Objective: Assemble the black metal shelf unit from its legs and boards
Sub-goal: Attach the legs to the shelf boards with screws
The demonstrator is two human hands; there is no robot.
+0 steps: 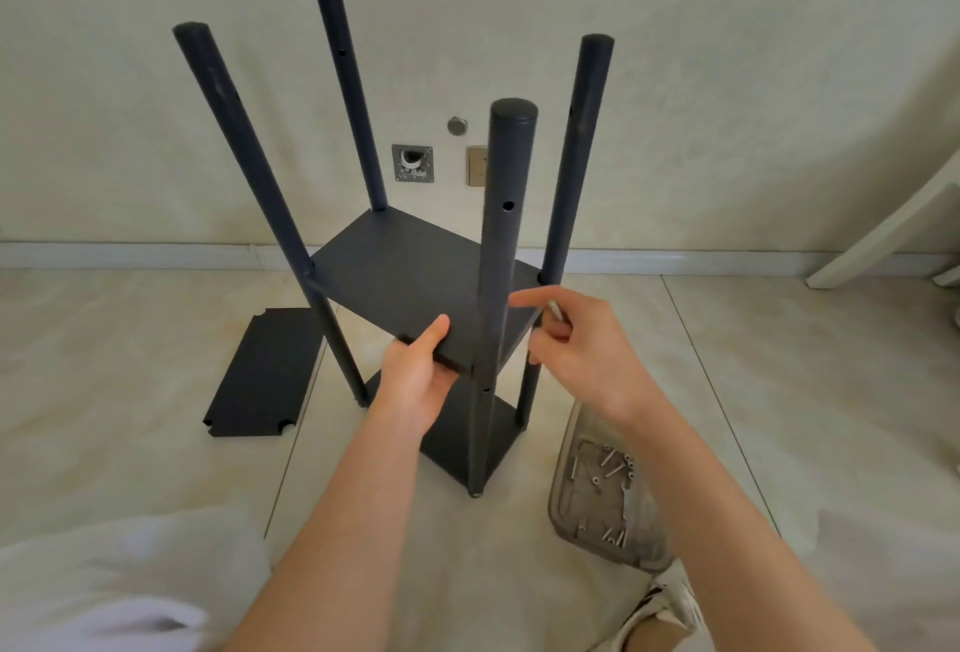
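Pale tiled floor (130, 339), cream wall (727, 79) behind; spare board (265, 370) lies flat left of the shelf unit (506, 157); left hand (415, 376) grips the middle board (405, 277) by its edge, right hand (582, 344) pinches a screw (555, 311).

We cannot see the fingers of the left grip (415, 381), tucked under the middle board (415, 277), and the thin silvery piece (555, 311) pinched in the right grip (587, 355) is too small to name. The lower board (493, 435) lies mostly behind that board and the near leg (498, 287). At 3 o'clock the edge cuts off some white furniture (883, 235).
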